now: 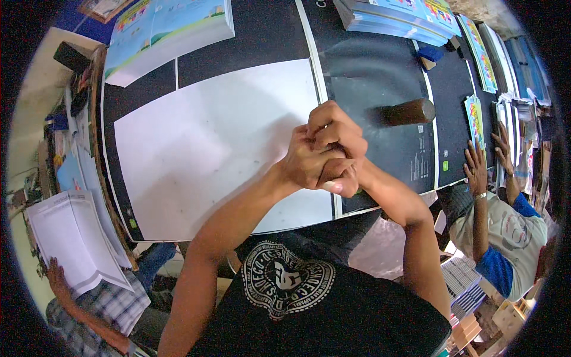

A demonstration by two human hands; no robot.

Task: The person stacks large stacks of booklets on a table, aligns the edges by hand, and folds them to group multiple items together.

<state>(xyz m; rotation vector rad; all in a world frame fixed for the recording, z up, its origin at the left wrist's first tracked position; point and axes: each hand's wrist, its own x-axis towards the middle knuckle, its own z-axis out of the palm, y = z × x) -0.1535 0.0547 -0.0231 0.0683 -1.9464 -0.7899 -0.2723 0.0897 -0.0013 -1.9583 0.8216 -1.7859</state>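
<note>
My left hand (302, 160) and my right hand (340, 132) are clasped together above the work table, fingers wrapped round each other. Both are closed, and no object shows in them; the space between the palms is hidden. Beneath and to the left of them lies a large blank white sheet (208, 137) on the black table top (238, 44). To the right, a short dark brown cylinder (409, 112) lies on a black panel with a pale smudged arc, apart from my hands.
Stacks of colourful printed sheets stand at the back left (178, 30) and back right (386, 24). A small blue block (430, 55) is near the right stack. One co-worker's hands (476, 169) rest at the right edge; at left, another person's hand (57, 278) holds a printed sheet (77, 244).
</note>
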